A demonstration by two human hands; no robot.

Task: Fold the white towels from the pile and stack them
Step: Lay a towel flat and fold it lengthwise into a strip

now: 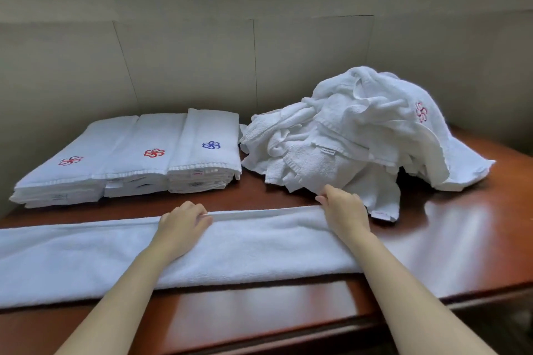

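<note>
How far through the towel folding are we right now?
Done: three folded stacks sit back left. In hand: the left hand and right hand grip the far edge of a long towel, folded lengthwise. Left: finishing it, plus the big unfolded pile on the right.

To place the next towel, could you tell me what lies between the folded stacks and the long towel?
In the head view, only a bare strip of the wooden table separates the folded stacks from the long towel.
</note>
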